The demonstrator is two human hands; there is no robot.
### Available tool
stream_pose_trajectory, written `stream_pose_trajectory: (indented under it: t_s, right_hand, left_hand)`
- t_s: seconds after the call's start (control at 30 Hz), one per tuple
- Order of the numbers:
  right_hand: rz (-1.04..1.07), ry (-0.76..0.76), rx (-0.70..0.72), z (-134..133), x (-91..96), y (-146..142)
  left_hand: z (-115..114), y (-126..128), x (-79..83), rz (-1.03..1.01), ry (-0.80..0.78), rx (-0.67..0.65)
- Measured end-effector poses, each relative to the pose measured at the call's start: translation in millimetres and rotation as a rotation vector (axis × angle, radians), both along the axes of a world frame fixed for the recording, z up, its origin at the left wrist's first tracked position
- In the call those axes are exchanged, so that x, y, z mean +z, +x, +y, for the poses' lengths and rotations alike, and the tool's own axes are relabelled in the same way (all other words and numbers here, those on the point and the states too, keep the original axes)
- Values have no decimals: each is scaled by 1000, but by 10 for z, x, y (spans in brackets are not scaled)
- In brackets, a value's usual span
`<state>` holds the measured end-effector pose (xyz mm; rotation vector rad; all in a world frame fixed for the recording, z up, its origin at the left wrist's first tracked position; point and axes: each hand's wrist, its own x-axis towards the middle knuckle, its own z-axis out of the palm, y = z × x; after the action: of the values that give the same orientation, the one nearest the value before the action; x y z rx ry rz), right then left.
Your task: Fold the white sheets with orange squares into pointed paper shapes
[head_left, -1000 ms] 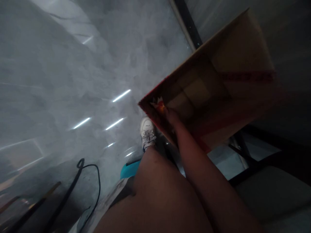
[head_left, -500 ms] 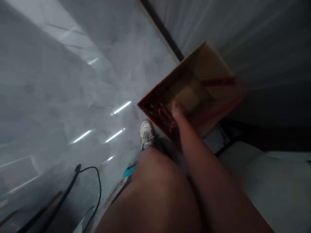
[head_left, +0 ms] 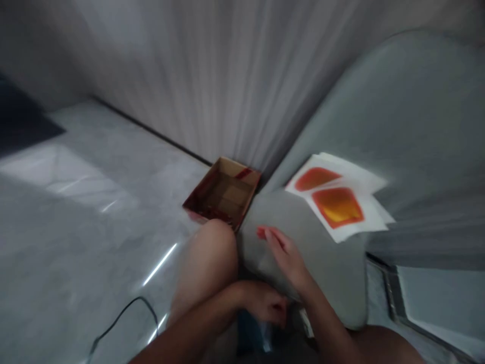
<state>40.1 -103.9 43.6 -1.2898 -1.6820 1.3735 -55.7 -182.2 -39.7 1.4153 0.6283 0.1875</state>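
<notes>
The right hand (head_left: 286, 253) is over the grey padded chair seat (head_left: 333, 275), the left hand (head_left: 263, 303) near its front edge; blur hides whether either grip is closed on anything. White paper sheets with red-orange prints (head_left: 339, 207) rest along its rear edge; an open brown-and-red cardboard box (head_left: 230, 194) stands beyond its left edge.

Beyond the right hand (head_left: 278, 245) and to its right, papers (head_left: 339, 207) lie on a chair (head_left: 337, 283). A box (head_left: 230, 194) sits ahead to that hand's left, beside the chair; a cable (head_left: 118, 318) runs left of the left hand (head_left: 267, 303).
</notes>
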Motion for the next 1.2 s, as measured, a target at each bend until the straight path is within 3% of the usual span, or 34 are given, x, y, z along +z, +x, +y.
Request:
stream_pose_trajectory:
  t_s: [0.07, 0.13, 0.2, 0.3, 0.37, 0.43, 0.5, 0.57, 0.7, 0.83, 0.93, 1.07, 1.2]
  right_hand:
    - [-78, 37, -162, -370, -89, 686]
    - [-142, 60, -344, -746, -246, 1280]
    - [-173, 69, -566, -1118, -390, 1700]
    - [-101, 71, -760, -1546, -486, 1932]
    - [-76, 79, -727, -1672, -475, 1903]
    - [-71, 87, -653, -1664, -439, 1846]
    - [-65, 95, -612, -1540, -408, 1844]
    - [-68, 115, -596, -1325, -389, 1921]
    - [-139, 143, -597, -749, -348, 2223]
    - [-263, 173, -676, -234, -305, 2530]
    - [-323, 143, -704, 52, -336, 2705]
    - [-396, 118, -794, 441, -428, 2855]
    - [-322, 68, -850, 925, -528, 2918]
  left_hand:
    - [17, 21, 73, 108, -15, -29]
    - [44, 45, 114, 115, -30, 100]
    - [95, 125, 148, 112, -15, 186]
    - [216, 404, 248, 125, -48, 231]
    - [347, 647, 339, 122, -10, 258]
    - [547, 844, 407, 178, 148, 360]
    - [808, 912, 436, 226, 233, 422]
    - [1090, 820, 442, 280, 338, 485]
    - [1544, 345, 425, 401, 529, 588]
    - [1771, 32, 305, 496, 618, 665]
    - [1897, 76, 180, 497, 655, 633]
    - [2201, 338, 106, 513, 783, 568]
    - [2563, 551, 95, 469, 686, 600]
